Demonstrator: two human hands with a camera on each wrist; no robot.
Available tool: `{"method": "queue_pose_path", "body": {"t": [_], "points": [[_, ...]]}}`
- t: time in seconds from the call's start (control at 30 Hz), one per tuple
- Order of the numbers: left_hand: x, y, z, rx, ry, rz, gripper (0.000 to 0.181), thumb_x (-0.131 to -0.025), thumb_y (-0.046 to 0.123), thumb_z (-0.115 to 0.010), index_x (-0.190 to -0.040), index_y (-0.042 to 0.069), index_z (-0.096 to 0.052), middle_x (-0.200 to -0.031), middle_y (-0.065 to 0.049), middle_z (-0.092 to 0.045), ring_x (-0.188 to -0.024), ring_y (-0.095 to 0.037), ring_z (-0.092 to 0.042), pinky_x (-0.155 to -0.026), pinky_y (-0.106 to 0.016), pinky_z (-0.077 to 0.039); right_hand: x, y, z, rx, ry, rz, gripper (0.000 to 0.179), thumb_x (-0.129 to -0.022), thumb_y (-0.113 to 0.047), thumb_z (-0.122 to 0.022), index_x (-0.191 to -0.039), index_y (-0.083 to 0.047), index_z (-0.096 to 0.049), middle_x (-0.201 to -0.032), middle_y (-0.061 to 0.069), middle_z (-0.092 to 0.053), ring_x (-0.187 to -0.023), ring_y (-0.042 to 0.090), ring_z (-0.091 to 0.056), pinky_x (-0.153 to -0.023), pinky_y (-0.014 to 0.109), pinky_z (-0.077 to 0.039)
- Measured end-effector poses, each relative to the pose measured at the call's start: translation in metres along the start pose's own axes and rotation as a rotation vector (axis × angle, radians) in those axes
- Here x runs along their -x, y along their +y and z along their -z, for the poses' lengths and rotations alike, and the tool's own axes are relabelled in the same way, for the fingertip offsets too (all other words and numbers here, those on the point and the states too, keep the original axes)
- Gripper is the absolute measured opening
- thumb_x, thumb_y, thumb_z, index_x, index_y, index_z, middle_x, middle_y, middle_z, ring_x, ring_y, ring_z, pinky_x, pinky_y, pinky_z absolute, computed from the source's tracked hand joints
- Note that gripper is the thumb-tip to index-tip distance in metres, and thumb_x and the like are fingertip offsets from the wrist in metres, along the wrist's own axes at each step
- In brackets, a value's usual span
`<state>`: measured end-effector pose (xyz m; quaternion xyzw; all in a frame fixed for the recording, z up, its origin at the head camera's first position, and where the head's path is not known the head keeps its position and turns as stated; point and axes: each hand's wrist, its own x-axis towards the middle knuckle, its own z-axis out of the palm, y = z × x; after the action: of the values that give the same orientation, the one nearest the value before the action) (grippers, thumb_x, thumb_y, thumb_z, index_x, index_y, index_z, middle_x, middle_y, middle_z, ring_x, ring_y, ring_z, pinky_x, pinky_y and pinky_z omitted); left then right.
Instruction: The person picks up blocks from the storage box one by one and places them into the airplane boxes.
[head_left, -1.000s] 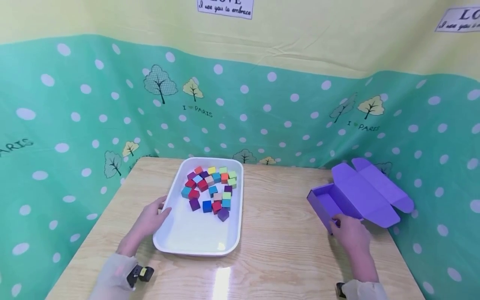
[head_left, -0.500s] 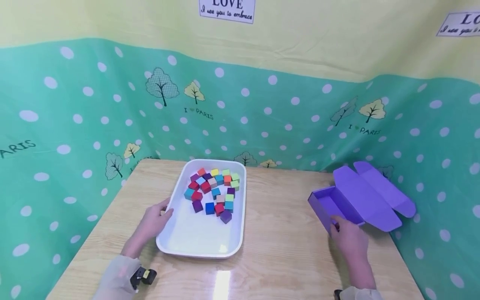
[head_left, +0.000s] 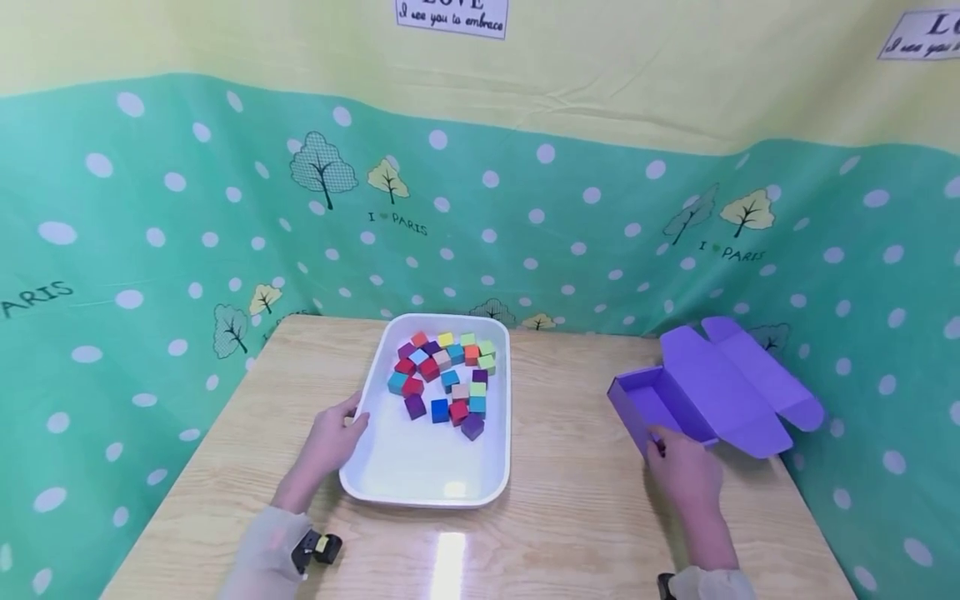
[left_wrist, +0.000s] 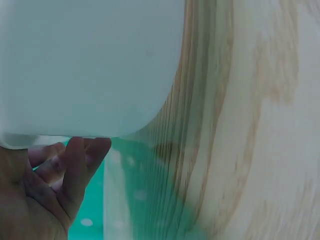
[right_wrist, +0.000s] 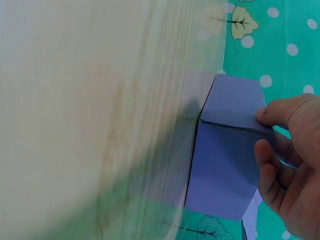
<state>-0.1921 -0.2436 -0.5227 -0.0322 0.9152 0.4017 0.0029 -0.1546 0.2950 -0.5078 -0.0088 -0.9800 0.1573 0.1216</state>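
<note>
Head view's centre is occupied by the white plastic tray (head_left: 408,471) of cubes (head_left: 449,381), presumably stiff and best held by its rim, as gripped by the left hand (head_left: 330,437), while at right the purple cardboard box (head_left: 628,414), probably light and crushable, is pinched by the right hand (head_left: 686,473), its near corner hidden.

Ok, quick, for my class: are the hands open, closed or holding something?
Left hand: holding the white tray by its rim.
Right hand: holding the purple cardboard box by its near end.
</note>
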Motion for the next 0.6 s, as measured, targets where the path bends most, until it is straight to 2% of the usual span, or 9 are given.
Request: {"method": "queue_pose_path", "body": {"t": [0.17,0.23,0.4,0.5,0.6], "points": [[0.003,0.004,-0.002,-0.038,-0.009,0.007,0.055,-0.100,0.023,-0.051,-0.148,0.000,-0.036,-0.125,-0.023,-0.058,-0.098,-0.027,-0.063,-0.084,-0.042,-0.056,0.002,-0.009,-0.006,-0.009,-0.006,0.000,0.030,-0.088,-0.018,-0.065,-0.116,-0.008,-0.070,-0.085,0.014,-0.071,-0.055,0.020,-0.056,-0.038,0.032,-0.037],[0.002,0.006,-0.003,-0.035,-0.013,0.011,0.055,-0.100,0.022,-0.051,-0.148,0.000,-0.035,-0.126,-0.023,-0.058,-0.098,-0.027,-0.062,-0.084,-0.042,-0.055,0.002,-0.012,-0.008,-0.018,-0.006,-0.002,0.031,-0.088,-0.018,-0.065,-0.117,-0.008,-0.070,-0.080,0.013,-0.070,-0.052,0.019,-0.053,-0.036,0.032,-0.036],[-0.002,0.009,-0.011,0.028,-0.001,-0.023,0.054,-0.099,0.023,-0.053,-0.147,0.004,-0.038,-0.121,-0.021,-0.060,-0.084,-0.023,-0.064,-0.070,-0.032,-0.058,-0.001,-0.015,-0.009,-0.006,0.049,-0.006,0.030,-0.087,-0.017,-0.066,-0.115,-0.009,-0.071,-0.081,0.014,-0.070,-0.050,0.019,-0.052,-0.035,0.032,-0.035],[-0.002,0.009,-0.014,0.075,0.012,-0.042,0.053,-0.098,0.019,-0.055,-0.146,0.002,-0.040,-0.126,-0.024,-0.058,-0.084,-0.024,-0.065,-0.067,-0.030,-0.058,-0.002,-0.019,-0.011,-0.011,0.041,-0.004,0.030,-0.087,-0.017,-0.066,-0.115,-0.009,-0.071,-0.087,0.016,-0.071,-0.052,0.020,-0.053,-0.036,0.032,-0.036],[0.002,0.008,-0.015,0.103,0.020,-0.037,0.052,-0.098,0.017,-0.055,-0.145,0.000,-0.041,-0.133,-0.025,-0.054,-0.089,-0.029,-0.066,-0.069,-0.032,-0.058,-0.002,-0.023,-0.014,-0.021,0.024,0.003,0.030,-0.087,-0.018,-0.065,-0.116,-0.009,-0.071,-0.090,0.015,-0.071,-0.054,0.020,-0.054,-0.037,0.032,-0.037]]}}
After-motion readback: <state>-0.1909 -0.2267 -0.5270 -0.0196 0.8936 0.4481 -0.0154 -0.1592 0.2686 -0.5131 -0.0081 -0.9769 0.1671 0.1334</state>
